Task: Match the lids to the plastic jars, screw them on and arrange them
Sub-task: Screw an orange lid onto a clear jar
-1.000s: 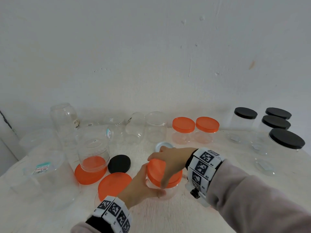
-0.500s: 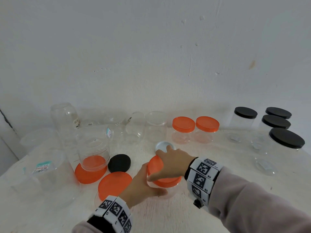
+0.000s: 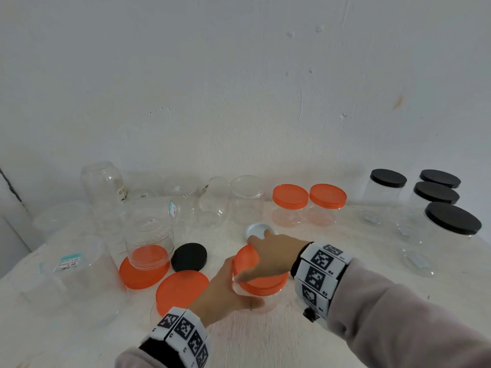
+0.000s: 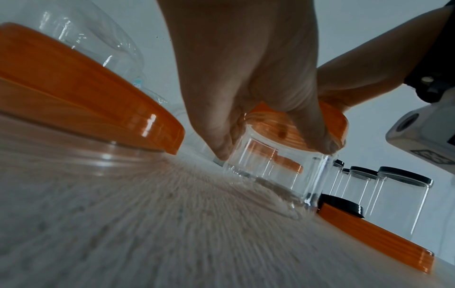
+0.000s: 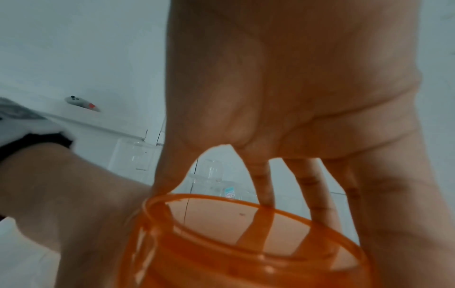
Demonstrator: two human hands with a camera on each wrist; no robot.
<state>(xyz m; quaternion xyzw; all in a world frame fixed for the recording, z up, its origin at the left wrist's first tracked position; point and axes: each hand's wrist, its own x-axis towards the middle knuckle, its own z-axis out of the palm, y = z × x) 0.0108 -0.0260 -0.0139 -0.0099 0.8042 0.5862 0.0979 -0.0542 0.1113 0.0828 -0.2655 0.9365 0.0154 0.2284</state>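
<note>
Left hand (image 3: 223,290) holds small clear jar (image 3: 265,298) on table (image 3: 265,341), right hand (image 3: 276,254) grips orange lid (image 3: 261,281) atop; likely best: keep lid level, jar braced, twist until snug.

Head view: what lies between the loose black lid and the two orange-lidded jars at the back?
In the head view, a small white lid lies between the black lid and the orange-lidded jars, partly behind the right hand.

The left hand (image 3: 225,290) grips a small clear jar (image 3: 265,301) standing on the white table (image 3: 265,341). The right hand (image 3: 273,256) lies over its orange lid (image 3: 261,282), fingers curled round the rim.
</note>
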